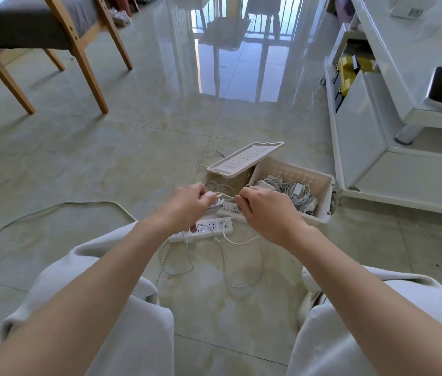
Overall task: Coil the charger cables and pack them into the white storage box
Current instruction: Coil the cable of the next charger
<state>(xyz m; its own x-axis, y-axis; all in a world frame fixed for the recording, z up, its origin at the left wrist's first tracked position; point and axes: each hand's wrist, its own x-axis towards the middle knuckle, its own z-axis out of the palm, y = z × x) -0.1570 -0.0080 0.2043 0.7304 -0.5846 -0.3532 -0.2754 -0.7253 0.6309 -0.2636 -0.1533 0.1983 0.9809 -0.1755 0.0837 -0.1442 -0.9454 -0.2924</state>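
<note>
On the glossy beige tiled floor [106, 158], just ahead of the person's knees, both hands work over two white plastic power strips [209, 229]. The left hand [184, 204] has its grip closed around a partly wound bundle of thin white charger cable [215, 203]. The right hand [266, 210] has its grip pinched on a strand of the same cable, thumb against forefinger. The free length of this cable trails in loose loops on the floor near the strips. Just beside the right hand stands the white rectangular plastic storage box [323, 210], open, containing white adapters and coiled cables [293, 189]. Its white perforated lid [244, 158] leans tilted against the box's left edge. A thicker white cord [79, 203] runs away leftward.
</note>
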